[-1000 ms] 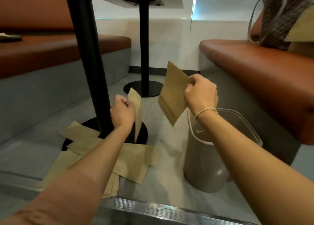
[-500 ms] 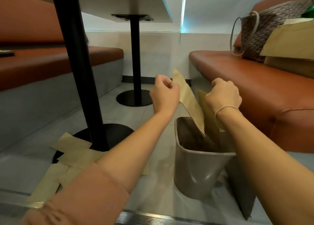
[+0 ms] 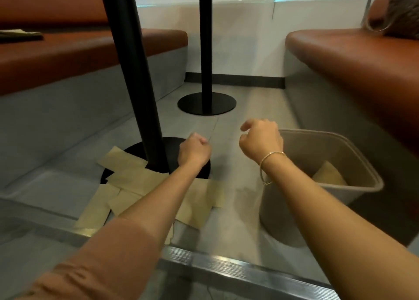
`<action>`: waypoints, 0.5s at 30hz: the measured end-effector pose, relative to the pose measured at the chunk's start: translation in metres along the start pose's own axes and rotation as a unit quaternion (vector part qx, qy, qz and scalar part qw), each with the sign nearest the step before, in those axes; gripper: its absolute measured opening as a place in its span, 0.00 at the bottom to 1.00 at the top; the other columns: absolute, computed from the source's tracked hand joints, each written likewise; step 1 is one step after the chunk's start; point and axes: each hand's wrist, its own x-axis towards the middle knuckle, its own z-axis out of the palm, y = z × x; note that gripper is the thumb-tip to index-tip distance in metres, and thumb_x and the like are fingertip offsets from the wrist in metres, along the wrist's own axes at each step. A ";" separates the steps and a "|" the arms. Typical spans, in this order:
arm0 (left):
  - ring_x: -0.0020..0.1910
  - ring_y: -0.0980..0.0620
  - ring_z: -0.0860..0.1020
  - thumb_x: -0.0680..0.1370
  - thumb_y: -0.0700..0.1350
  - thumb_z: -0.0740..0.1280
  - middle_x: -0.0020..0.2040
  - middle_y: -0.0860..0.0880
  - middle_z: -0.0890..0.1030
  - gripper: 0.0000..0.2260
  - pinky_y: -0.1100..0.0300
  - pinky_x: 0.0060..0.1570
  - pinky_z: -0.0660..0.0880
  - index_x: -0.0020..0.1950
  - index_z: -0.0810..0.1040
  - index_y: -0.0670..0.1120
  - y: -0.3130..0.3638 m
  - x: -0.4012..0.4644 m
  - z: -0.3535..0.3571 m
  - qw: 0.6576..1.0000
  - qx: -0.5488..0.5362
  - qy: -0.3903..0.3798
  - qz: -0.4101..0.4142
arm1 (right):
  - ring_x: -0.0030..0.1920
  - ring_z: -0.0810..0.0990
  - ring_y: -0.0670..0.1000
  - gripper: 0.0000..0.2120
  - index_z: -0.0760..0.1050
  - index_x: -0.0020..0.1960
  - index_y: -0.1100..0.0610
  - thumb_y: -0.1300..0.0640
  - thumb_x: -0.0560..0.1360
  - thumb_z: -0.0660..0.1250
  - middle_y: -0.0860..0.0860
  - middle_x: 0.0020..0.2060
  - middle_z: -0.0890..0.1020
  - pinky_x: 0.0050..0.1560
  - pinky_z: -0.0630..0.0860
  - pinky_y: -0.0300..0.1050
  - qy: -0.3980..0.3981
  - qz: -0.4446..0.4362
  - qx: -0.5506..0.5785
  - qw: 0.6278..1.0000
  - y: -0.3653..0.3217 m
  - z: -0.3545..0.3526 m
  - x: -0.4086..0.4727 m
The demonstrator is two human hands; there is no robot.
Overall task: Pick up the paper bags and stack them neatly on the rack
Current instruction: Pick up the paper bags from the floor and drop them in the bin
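Several flat brown paper bags point(image 3: 133, 179) lie scattered on the grey floor around the round black base of the near table leg. A grey bin point(image 3: 353, 163) stands on the floor to the right, and brown paper bags point(image 3: 328, 175) lie inside it. My left hand point(image 3: 195, 151) hovers above the floor bags with its fingers curled into a fist and nothing in it. My right hand point(image 3: 260, 138), with a thin bracelet on the wrist, hangs just left of the bin's rim, fingers loosely curled and empty.
The black table leg point(image 3: 133, 77) rises just left of my left hand. A second leg with a round base point(image 3: 206, 103) stands farther back. Orange benches point(image 3: 353, 59) run along both sides. A metal floor strip point(image 3: 238, 270) crosses the foreground.
Both hands held paper bags over the bin before; those bags are now in the bin. Both hands have come away empty, with the left one back over the floor bags.
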 end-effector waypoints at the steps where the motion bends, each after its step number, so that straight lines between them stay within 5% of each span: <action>1: 0.53 0.48 0.77 0.78 0.44 0.63 0.55 0.48 0.79 0.04 0.60 0.48 0.70 0.51 0.76 0.49 -0.018 0.004 0.001 1.000 0.011 -0.010 -0.012 | 0.61 0.71 0.58 0.15 0.75 0.62 0.55 0.58 0.76 0.61 0.57 0.58 0.76 0.61 0.72 0.51 -0.026 -0.005 -0.001 1.000 0.000 0.015 0.000; 5: 0.53 0.50 0.76 0.77 0.43 0.64 0.57 0.47 0.79 0.09 0.58 0.52 0.74 0.57 0.76 0.46 -0.081 0.015 0.015 0.990 0.091 -0.103 -0.012 | 0.59 0.74 0.59 0.14 0.76 0.60 0.56 0.61 0.76 0.61 0.58 0.59 0.76 0.59 0.74 0.52 -0.109 0.015 -0.007 0.994 0.008 0.075 0.001; 9: 0.65 0.44 0.69 0.77 0.49 0.65 0.67 0.42 0.70 0.26 0.55 0.61 0.69 0.72 0.63 0.43 -0.130 0.017 0.049 0.922 0.260 -0.284 -0.037 | 0.55 0.77 0.58 0.14 0.76 0.59 0.57 0.60 0.76 0.59 0.57 0.55 0.79 0.56 0.76 0.49 -0.190 0.052 -0.020 0.980 0.023 0.130 0.005; 15: 0.68 0.41 0.61 0.66 0.69 0.67 0.71 0.40 0.61 0.46 0.51 0.65 0.63 0.74 0.57 0.44 -0.169 0.004 0.096 0.905 0.356 -0.230 -0.019 | 0.60 0.75 0.58 0.16 0.73 0.63 0.59 0.61 0.76 0.60 0.58 0.60 0.76 0.59 0.74 0.46 -0.274 0.110 0.000 0.955 0.039 0.202 0.004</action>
